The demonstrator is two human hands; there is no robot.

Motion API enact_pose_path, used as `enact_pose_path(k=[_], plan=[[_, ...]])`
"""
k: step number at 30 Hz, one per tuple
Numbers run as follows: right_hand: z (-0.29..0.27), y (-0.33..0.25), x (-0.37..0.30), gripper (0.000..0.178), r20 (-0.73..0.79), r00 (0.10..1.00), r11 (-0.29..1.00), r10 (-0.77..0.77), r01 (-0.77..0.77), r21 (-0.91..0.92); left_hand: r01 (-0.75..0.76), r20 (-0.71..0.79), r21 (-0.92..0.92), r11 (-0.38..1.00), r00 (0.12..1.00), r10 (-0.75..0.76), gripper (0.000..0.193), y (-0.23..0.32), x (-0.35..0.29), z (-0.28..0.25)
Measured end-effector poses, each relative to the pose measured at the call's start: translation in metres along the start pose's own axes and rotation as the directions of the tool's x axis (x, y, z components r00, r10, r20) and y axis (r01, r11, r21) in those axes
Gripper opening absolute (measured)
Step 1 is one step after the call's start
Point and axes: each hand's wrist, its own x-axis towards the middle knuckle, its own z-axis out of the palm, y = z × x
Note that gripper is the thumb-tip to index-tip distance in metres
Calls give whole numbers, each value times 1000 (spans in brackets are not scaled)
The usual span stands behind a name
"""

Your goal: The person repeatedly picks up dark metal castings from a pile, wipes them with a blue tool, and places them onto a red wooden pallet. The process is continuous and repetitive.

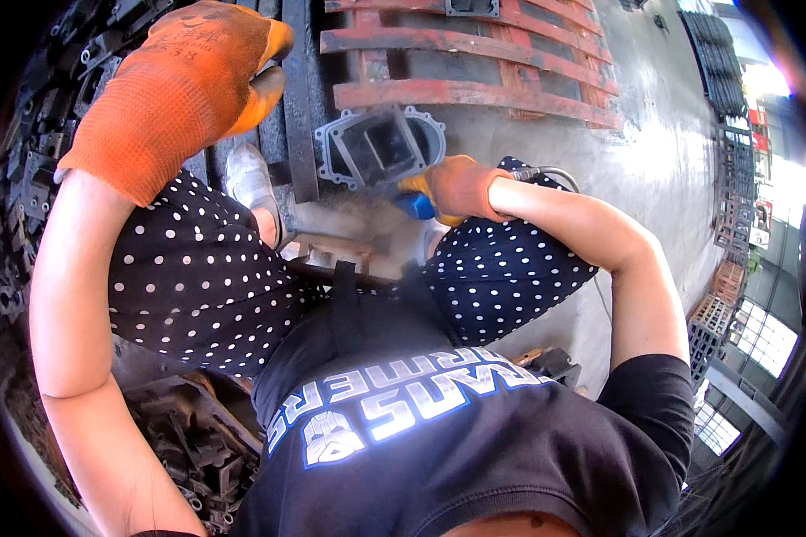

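Observation:
My right hand [461, 190], in an orange glove, is closed around a blue hand tool [415, 206]; its exact kind is hidden by the fingers. Behind that wrist a grey hose [551, 173] curves over my right knee. Just ahead of the tool is a grey metal casting [336, 148] with a bolt-hole flange and a dark rectangular middle, partly blurred. My left hand [192, 85], also in an orange glove, is raised at the upper left above dark metal bars. A gap shows between its thumb and fingers, and I see nothing in it.
A worn red wooden pallet [475, 94] lies ahead, with another dark metal part [472, 7] on it. Many dark castings [36, 188] are heaped along the left. More metal parts [206, 438] lie near my left hip. Stacked racks [734, 179] line the far right.

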Motion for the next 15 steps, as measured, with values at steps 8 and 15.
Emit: enact_pose_path(k=[8,15], plan=[[68,51,39,60,-111,994,1000,2,-1,13,66,7,44,997,998,-66,26,-12,1,16],[45,24,17,58,-221,972,989,-73,99,108,140,121,-10,990,983,-137,25,-20,-3,18]])
